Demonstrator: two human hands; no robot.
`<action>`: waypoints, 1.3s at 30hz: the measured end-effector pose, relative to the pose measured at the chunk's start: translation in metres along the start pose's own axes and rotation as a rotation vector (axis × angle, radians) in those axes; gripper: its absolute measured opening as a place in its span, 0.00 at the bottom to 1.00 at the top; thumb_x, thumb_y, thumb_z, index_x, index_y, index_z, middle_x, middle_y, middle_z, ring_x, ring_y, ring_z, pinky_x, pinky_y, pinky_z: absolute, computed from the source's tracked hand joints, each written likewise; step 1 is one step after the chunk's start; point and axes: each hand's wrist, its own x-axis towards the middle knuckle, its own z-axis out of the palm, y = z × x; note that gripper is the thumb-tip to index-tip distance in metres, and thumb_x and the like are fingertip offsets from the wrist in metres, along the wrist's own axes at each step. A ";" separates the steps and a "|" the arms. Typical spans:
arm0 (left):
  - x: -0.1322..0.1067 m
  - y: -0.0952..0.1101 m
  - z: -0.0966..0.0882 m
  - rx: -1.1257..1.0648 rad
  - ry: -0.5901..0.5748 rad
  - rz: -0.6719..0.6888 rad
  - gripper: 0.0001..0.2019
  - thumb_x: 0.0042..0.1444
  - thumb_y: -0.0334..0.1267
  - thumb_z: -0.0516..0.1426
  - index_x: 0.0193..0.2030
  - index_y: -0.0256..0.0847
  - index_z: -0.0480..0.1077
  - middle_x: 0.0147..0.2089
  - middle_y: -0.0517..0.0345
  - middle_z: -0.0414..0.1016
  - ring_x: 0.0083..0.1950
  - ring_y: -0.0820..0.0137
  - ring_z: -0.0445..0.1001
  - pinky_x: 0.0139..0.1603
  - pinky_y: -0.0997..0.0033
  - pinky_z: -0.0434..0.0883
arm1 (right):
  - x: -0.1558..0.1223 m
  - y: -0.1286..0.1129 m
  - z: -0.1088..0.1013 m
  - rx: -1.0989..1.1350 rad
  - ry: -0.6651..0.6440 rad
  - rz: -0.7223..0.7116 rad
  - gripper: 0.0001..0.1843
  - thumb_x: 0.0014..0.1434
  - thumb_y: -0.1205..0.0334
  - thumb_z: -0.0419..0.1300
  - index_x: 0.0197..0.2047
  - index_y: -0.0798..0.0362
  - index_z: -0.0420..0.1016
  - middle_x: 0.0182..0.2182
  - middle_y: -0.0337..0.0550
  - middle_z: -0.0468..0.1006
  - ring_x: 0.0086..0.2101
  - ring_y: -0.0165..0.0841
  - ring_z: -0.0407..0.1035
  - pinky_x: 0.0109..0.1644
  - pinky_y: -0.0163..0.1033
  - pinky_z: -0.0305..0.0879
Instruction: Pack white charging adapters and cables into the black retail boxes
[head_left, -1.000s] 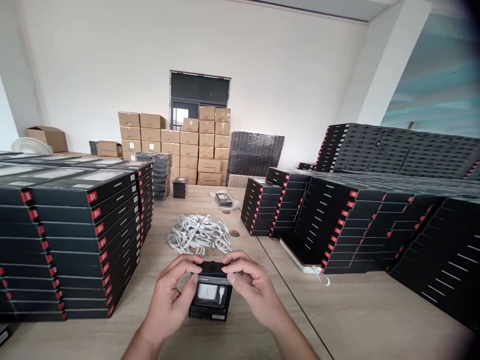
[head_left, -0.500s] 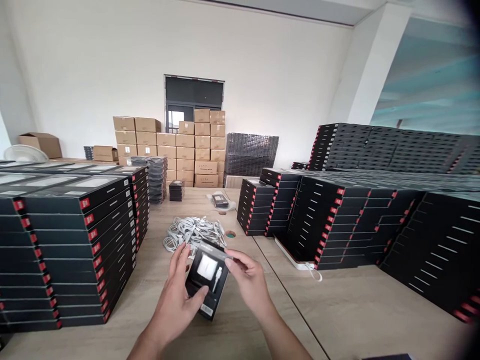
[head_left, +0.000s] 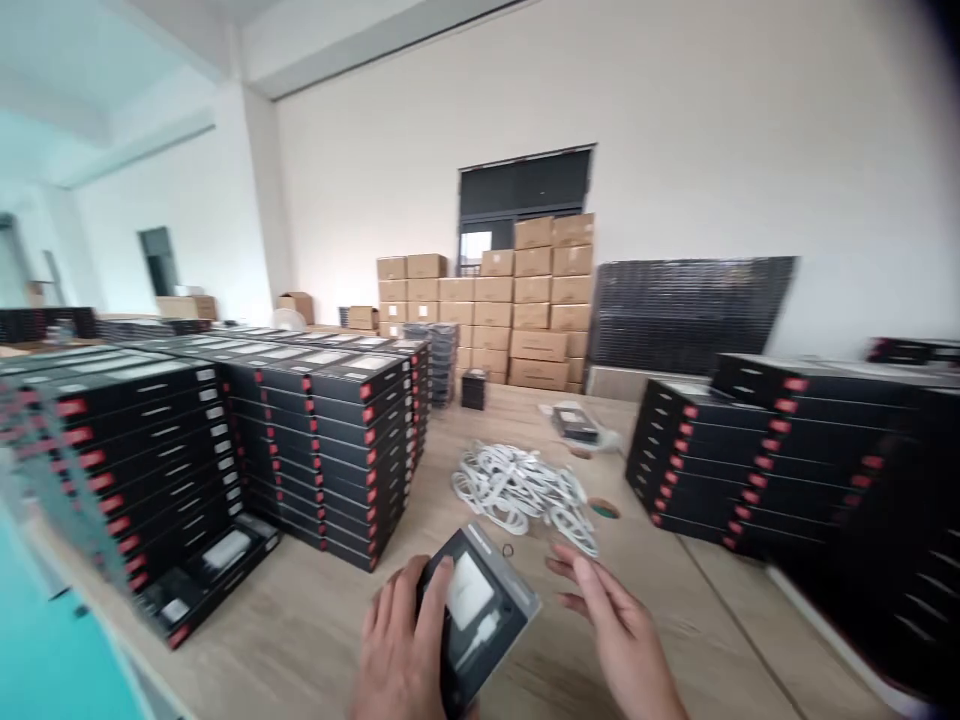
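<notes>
My left hand [head_left: 409, 635] is closed around a black retail box [head_left: 491, 660], which it holds tilted over the table. Through the clear front of the box, a white charger block and a white cable plug show. To the right of the box, my right hand [head_left: 619, 620] is apart from it, fingers loosely spread and holding nothing I can see. Just beyond both hands lies a tangled heap of white cables [head_left: 517, 485] on the wooden table [head_left: 300, 610].
Tall stacks of black boxes [head_left: 352, 450] fill the left side, with an open box [head_left: 217, 560] in front. More black stacks [head_left: 720, 460] stand at right. Farther back are a plastic-wrapped box [head_left: 574, 422], a small dark stack [head_left: 473, 388] and brown cartons [head_left: 491, 315].
The view has swung left, so the scene shifts right. My right hand has let go of the box and moved away from it. The box has tilted to the right in my left hand.
</notes>
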 end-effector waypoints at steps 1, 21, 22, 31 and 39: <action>-0.013 -0.016 -0.014 0.061 0.033 -0.016 0.49 0.35 0.33 0.63 0.68 0.51 0.54 0.63 0.43 0.65 0.58 0.43 0.66 0.54 0.48 0.63 | 0.005 0.006 -0.001 -0.051 -0.009 0.012 0.29 0.48 0.36 0.62 0.39 0.53 0.82 0.42 0.53 0.83 0.45 0.50 0.76 0.38 0.45 0.78; -0.026 -0.238 -0.152 0.383 -0.218 -0.187 0.25 0.54 0.34 0.53 0.60 0.42 0.67 0.63 0.51 0.70 0.63 0.59 0.69 0.65 0.57 0.66 | 0.019 0.038 -0.008 -0.282 -0.199 0.147 0.25 0.42 0.39 0.59 0.33 0.50 0.82 0.38 0.50 0.85 0.40 0.49 0.78 0.43 0.46 0.74; -0.026 -0.236 -0.152 0.374 -0.214 -0.187 0.25 0.53 0.33 0.53 0.60 0.43 0.67 0.63 0.52 0.70 0.63 0.59 0.69 0.65 0.57 0.65 | 0.019 0.038 -0.008 -0.288 -0.203 0.145 0.25 0.42 0.39 0.59 0.33 0.50 0.82 0.37 0.50 0.85 0.40 0.49 0.78 0.43 0.46 0.74; -0.020 -0.238 -0.157 0.347 -0.257 -0.229 0.26 0.52 0.30 0.53 0.60 0.42 0.67 0.63 0.51 0.70 0.63 0.58 0.69 0.64 0.56 0.66 | 0.018 0.037 -0.010 -0.311 -0.225 0.119 0.25 0.44 0.38 0.59 0.33 0.50 0.83 0.35 0.48 0.85 0.38 0.49 0.78 0.43 0.45 0.74; -0.013 -0.101 -0.120 0.117 -0.222 0.072 0.14 0.58 0.38 0.55 0.51 0.47 0.73 0.47 0.51 0.79 0.49 0.63 0.78 0.52 0.66 0.74 | 0.025 0.040 -0.005 -0.484 -0.232 0.124 0.26 0.44 0.37 0.56 0.34 0.48 0.82 0.36 0.47 0.85 0.41 0.51 0.77 0.50 0.49 0.69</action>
